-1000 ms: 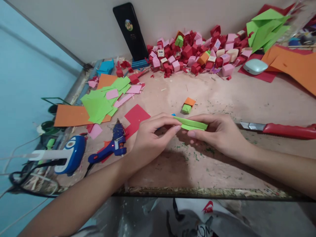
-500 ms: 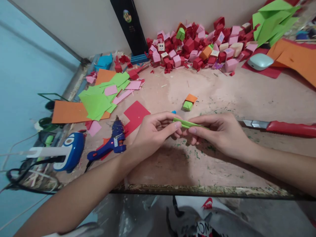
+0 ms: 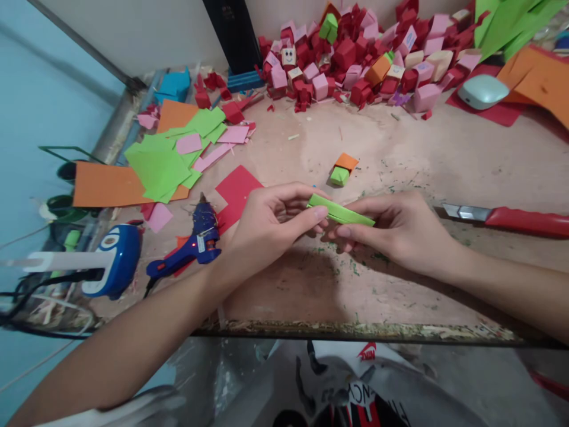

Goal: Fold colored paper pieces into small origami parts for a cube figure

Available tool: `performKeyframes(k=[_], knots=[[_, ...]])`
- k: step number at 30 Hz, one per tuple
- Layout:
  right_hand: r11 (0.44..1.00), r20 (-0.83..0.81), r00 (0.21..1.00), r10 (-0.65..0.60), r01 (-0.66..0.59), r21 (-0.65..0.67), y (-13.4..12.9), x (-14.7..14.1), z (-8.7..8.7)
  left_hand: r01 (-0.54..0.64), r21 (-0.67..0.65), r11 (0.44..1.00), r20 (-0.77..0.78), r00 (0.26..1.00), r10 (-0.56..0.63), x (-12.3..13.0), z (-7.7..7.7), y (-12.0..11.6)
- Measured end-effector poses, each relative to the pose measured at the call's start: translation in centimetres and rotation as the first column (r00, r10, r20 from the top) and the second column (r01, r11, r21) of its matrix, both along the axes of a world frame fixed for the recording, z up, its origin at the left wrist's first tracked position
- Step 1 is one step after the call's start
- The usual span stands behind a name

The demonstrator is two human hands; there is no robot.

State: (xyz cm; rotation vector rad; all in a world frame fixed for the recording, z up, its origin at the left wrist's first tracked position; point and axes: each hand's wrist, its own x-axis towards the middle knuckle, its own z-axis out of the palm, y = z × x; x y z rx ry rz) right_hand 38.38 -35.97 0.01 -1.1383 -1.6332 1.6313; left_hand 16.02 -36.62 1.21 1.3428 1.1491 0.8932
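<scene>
Between both hands, above the wooden table point(image 3: 284, 308), is a narrow folded strip of green paper point(image 3: 344, 212). My left hand point(image 3: 284, 216) pinches its left end between thumb and fingers. At the strip's right end, my right hand point(image 3: 386, 228) grips it the same way, thumb in front. A small folded paper piece, orange and green point(image 3: 342, 170), lies on the table just beyond the strip. To the right of my right hand rests a red-handled utility knife point(image 3: 511, 218), blade pointing left.
A blue glue gun point(image 3: 200, 237) lies left of my left arm, by a red paper square point(image 3: 237, 193). Green paper sheets point(image 3: 162, 163) are piled at the left. Many red and pink paper cubes point(image 3: 347, 56) are heaped at the back, with a pale mouse-shaped object point(image 3: 482, 91) to their right.
The green strip has been turned so its broad face shows more, where its edge showed before. Both hands still hold it. The whole view has shifted slightly.
</scene>
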Motion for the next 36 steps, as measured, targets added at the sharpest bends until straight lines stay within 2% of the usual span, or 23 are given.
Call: performKeyframes(k=[4, 22, 27, 36], knots=[[1.000, 0.026, 1.000, 0.001, -0.001, 0.021, -0.04, 0.02, -0.16, 0.068, -0.039, 0.997, -0.059, 0.996, -0.070, -0.43, -0.20, 0.32], [0.995, -0.002, 1.000, -0.019, 0.019, -0.095, 0.15, -0.15, 0.00, 0.006, 0.026, 1.000, -0.082, 0.997, -0.003, -0.12, 0.14, 0.60], [0.998, 0.012, 1.000, 0.005, -0.005, -0.061, 0.16, -0.13, 0.02, 0.019, 0.008, 1.000, -0.064, 0.998, -0.018, -0.08, -0.25, 0.49], [0.998, 0.014, 0.997, 0.069, -0.069, -0.005, 0.00, -0.17, 0.03, 0.119, -0.054, 0.991, -0.052, 0.991, -0.122, -0.30, -0.72, 0.78]])
